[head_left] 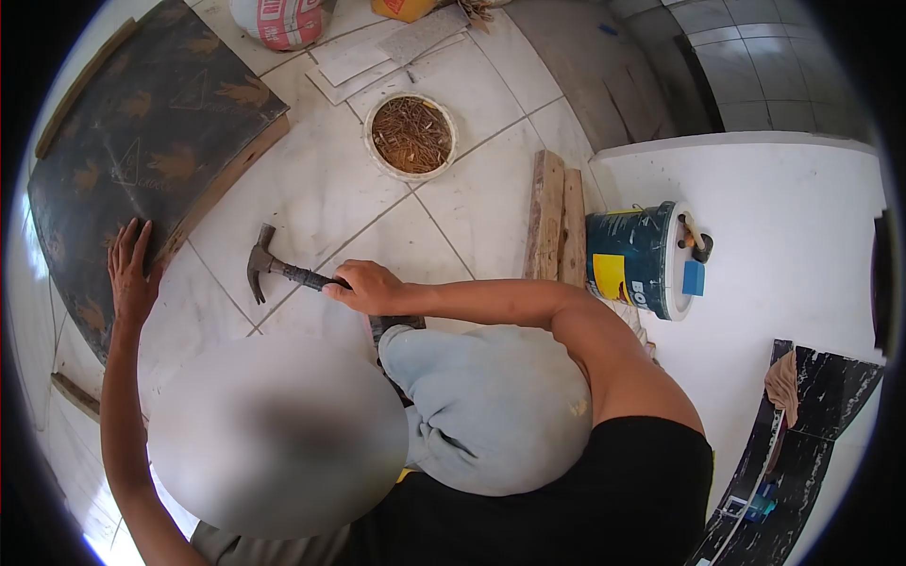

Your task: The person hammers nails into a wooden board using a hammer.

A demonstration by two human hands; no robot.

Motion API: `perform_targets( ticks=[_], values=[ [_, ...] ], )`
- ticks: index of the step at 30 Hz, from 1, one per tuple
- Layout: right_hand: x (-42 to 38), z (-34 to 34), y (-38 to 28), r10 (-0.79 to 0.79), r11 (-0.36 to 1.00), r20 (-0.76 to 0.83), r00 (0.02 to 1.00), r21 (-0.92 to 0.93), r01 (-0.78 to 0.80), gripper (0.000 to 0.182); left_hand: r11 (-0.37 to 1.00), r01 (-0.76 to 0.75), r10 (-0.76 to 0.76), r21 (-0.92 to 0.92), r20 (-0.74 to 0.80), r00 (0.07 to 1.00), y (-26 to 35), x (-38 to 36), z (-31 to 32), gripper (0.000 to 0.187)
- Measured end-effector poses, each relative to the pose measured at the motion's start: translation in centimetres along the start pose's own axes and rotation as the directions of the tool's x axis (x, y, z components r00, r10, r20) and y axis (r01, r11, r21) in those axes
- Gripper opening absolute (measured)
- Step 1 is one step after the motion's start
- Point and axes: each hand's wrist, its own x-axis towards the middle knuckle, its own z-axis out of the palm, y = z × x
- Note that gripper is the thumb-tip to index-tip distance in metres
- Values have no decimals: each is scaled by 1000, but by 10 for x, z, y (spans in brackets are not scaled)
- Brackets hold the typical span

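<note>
My right hand (pixel 369 287) is wrapped around the dark grip of a claw hammer (pixel 279 268), held over the tiled floor with its metal head pointing left. Flat against the edge of a dark printed panel (pixel 160 123) rests my left hand (pixel 134 278), its fingers stretched out. The panel looks like film-faced plywood with a wooden batten along its side. Beyond the hammer, a round white tub (pixel 411 138) is filled with brownish nails. A blurred pale round patch hides part of the floor below my hands.
Wooden planks (pixel 545 217) lie right of the tub, beside a dark green paint bucket (pixel 630 259) by a white wall. Tile offcuts (pixel 377 58) and a red-and-white sack (pixel 280 21) are at the back. A black marbled ledge (pixel 802 472) is at lower right.
</note>
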Motion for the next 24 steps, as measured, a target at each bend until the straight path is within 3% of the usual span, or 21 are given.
perform_targets(
  ticks=[2, 3, 4, 6, 8, 10, 12, 13, 17, 19, 21, 23, 24],
  values=[
    [16, -27, 11, -47, 998, -178, 983, -37, 41, 31, 1000, 20, -20, -14, 17, 1000, -1, 2, 0, 75],
    [33, -46, 27, -103, 995, -367, 924, -53, 89, 22, 999, 37, -36, -35, 27, 999, -1, 3, 0, 74],
    [49, -70, 45, -120, 992, -552, 825, -106, 73, 13, 997, 56, -54, -54, 37, 998, -1, 3, 1, 73],
    [78, -119, 97, -211, 963, -739, 639, -268, 8, 4, 995, 74, -72, -67, 30, 997, 4, 5, -2, 70],
    [87, -160, 112, -95, 944, -729, 678, -282, -171, 8, 993, 91, -90, -77, 16, 996, 11, 13, -10, 68],
    [93, -173, 118, -60, 917, -695, 716, -322, -236, 12, 962, 129, -109, -241, 96, 989, 17, 24, -22, 58],
    [103, -180, 128, 1, 852, -631, 776, -406, -331, 16, 942, 110, -92, -319, 71, 993, 22, 34, -22, 53],
    [105, -182, 127, -10, 855, -626, 780, -410, -318, 16, 916, 78, -65, -393, 47, 997, 26, 39, -23, 48],
    [99, -193, 124, 83, 918, -598, 798, -265, -294, 12, 911, 62, -74, -407, -15, 997, 63, 54, -29, 36],
    [84, -200, 107, 180, 904, -608, 773, -209, -374, 15, 865, -34, 22, -501, -30, 999, 93, 62, -35, 26],
    [80, -197, 120, 162, 913, -593, 788, -213, -349, 18, 766, 80, -31, -638, 87, 996, 136, 67, -40, 23],
    [81, -190, 127, 100, 970, -666, 739, -101, -222, 17, 653, 118, 7, -748, 161, 987, 173, 72, -37, 21],
    [84, -184, 118, 156, 968, -672, 724, -44, -249, 17, 613, 113, 51, -782, 182, 982, 190, 75, -36, 23]
  ],
)
